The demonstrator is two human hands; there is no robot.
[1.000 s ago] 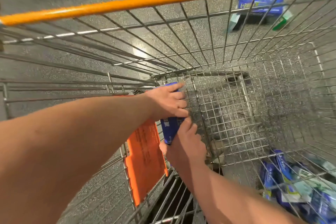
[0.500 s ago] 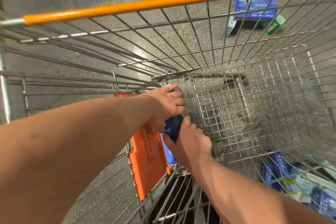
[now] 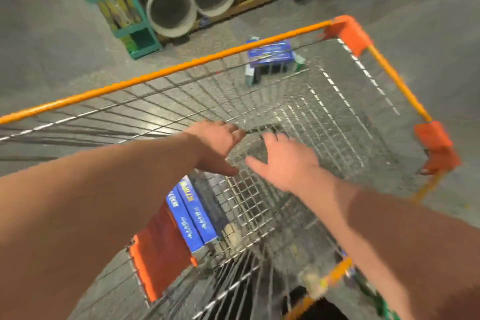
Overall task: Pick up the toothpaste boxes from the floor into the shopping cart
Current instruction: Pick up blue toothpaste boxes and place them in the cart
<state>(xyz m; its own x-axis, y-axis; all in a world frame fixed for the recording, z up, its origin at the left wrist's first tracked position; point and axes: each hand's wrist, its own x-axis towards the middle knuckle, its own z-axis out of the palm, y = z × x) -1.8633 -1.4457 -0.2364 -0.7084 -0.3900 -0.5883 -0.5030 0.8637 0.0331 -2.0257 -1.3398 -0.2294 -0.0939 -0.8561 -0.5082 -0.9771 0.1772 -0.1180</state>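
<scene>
The wire shopping cart (image 3: 345,101) with an orange rim fills the view. Two blue toothpaste boxes (image 3: 191,214) stand on edge against the cart's near-left wall, next to an orange flap (image 3: 161,249). My left hand (image 3: 217,147) hovers open above them with spread fingers and holds nothing. My right hand (image 3: 284,161) is beside it over the cart floor, also open and empty. More blue toothpaste boxes (image 3: 270,56) lie in a small pile on the floor beyond the cart's far side, seen through the wires.
A teal rack (image 3: 114,5) and a wooden pallet shelf with two large grey pipes (image 3: 171,11) stand at the far side of the grey speckled floor. Orange corner guards (image 3: 348,34) mark the cart's right corners.
Both hands let go of the blue box, which now stands in the cart by the orange flap. The hands rose and opened. The view lifted and swung towards the shelf.
</scene>
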